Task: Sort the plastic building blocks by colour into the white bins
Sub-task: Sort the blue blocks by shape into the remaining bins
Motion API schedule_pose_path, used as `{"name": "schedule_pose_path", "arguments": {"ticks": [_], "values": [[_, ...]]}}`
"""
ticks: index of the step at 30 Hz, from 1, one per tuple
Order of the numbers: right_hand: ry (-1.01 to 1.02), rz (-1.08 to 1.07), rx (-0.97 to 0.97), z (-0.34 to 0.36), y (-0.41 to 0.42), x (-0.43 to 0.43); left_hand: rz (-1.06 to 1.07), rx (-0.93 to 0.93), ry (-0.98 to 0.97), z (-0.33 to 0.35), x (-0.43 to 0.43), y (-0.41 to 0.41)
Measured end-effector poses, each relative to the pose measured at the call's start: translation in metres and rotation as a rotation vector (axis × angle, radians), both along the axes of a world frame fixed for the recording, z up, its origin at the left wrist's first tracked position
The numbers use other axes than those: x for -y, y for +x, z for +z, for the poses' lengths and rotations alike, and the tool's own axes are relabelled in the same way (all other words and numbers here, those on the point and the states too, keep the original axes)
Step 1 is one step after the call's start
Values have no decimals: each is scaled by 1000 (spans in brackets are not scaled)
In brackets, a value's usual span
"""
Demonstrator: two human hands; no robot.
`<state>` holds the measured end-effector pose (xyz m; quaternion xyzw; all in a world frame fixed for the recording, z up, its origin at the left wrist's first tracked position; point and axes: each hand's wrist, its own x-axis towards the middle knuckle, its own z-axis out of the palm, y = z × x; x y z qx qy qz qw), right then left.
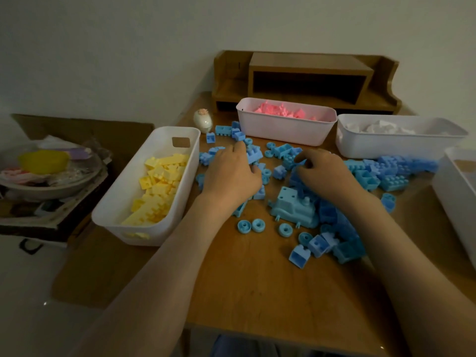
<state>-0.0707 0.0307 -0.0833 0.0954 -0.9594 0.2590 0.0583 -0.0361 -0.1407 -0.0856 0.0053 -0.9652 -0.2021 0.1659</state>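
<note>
Clearly most of the sorting is done. Only blue blocks lie loose on the wooden surface, spread in a wide heap, and every place below is given from that heap.

Left of the heap stands the yellow bin, its floor covered with yellow blocks. Behind the heap sits the pink bin with pink blocks. Behind the heap and to the right is the white-block bin, which holds white blocks. At the heap's far right a fourth bin shows only in part. What can be seen of its inside holds no blocks, so it is probably meant for the blue ones.

Both hands are over the middle of the heap. The left hand curls its fingers round a blue block toward the heap's left rear. The right hand has its fingers bent down among the blocks, but I cannot tell whether they have closed on a piece. On the heap's near side lie a blue vehicle-shaped piece and several blue wheels, neither touched by a hand.

By my reading, three colours are finished and the whole blue lot is still to be gathered and binned.
</note>
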Motion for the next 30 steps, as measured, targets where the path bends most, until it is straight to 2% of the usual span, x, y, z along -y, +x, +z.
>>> {"name": "schedule_pose_path", "arguments": {"ticks": [6,12,17,26,30], "values": [[82,40,10,-4,-3,-3,-25,67,-97,-6,0,-4],[139,75,54,2,-2,-7,-44,22,-155,0,-4,1],[132,85,-35,3,2,-4,-60,-25,-159,1,-4,3],[166,109,39,2,3,2,-123,4,-60,-5,-5,-2],[175,153,54,0,2,4,-131,-6,-95,-5,-6,-2]]}}
